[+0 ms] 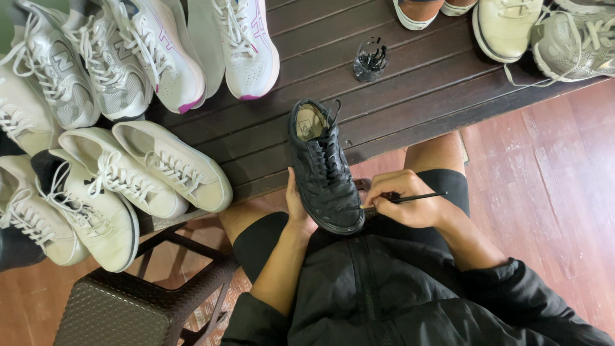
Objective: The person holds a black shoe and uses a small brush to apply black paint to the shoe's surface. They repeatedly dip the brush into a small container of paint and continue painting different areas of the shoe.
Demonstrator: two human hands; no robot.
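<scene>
The person wears a black zip-front jacket point(378, 295) with pushed-up sleeves point(512, 288) and black shorts point(262, 237).

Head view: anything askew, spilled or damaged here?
Nothing spilled or broken. The black shoe rests heel-up against the dark slatted table, held by the left hand while the right hand puts a thin brush to its toe. The small clear cup stands upright.

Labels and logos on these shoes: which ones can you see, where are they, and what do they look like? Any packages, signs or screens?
Insole label: inside the black shoe held by the left hand, a pale squarish patch with a dark mark.
Side emblem: on the grey sneaker at top left, a pale blocky shape.
Pink stripes: on the white sneaker, thin curved lines.
No packages, signs or screens.
</scene>
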